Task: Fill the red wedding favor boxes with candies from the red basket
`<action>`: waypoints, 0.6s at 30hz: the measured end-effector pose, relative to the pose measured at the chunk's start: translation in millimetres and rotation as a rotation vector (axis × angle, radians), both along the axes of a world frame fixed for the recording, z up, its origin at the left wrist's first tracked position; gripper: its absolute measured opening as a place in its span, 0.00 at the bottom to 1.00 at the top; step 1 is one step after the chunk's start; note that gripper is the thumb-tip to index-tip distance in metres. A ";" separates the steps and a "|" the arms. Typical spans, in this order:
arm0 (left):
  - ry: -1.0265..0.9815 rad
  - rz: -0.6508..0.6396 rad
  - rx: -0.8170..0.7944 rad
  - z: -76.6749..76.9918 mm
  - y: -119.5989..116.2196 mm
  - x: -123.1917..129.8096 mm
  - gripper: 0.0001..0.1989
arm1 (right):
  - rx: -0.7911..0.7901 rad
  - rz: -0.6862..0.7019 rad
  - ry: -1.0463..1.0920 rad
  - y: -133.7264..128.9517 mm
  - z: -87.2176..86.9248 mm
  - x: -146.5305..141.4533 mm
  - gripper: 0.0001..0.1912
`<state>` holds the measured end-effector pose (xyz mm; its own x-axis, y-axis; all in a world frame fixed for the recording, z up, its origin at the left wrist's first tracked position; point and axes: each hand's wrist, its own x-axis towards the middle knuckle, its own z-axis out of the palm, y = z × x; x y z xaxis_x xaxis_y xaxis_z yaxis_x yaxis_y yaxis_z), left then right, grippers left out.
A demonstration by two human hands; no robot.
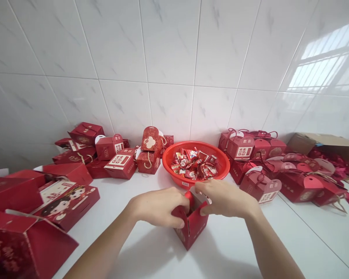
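Note:
A small red paper candy box (196, 228) stands on the white surface in front of me, its top open and flaps raised. My left hand (163, 207) pinches the box's left side, thumb outside and fingers curled over the edge into the opening. On the opposite side, my right hand (225, 197) is closed on the right wall and a raised flap. Both hands hide part of the opening, so the inside is mostly out of sight. Just behind the box sits a red plastic basket (170, 176) with wrapped candies (193, 162) in it.
Several red gift boxes are piled at the back left (120, 162) and larger ones at the near left (26, 244). Corded red boxes (258, 184) crowd the right, beside a brown cardboard carton (322, 143). A tiled wall (171, 46) rises behind.

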<state>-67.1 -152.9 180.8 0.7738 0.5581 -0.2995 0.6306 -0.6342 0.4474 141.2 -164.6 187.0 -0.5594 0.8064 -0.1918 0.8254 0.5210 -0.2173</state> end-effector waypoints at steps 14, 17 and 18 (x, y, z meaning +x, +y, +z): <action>-0.027 0.203 0.065 -14.9 13.4 -0.6 0.18 | -0.056 0.142 0.038 9.2 -18.6 -14.0 0.11; -0.036 0.168 0.030 -15.2 14.5 2.5 0.18 | -0.109 0.166 0.015 9.5 -16.2 -10.0 0.09; -0.059 0.131 0.017 -15.5 15.1 3.3 0.18 | -0.111 0.161 0.010 9.3 -15.1 -8.8 0.09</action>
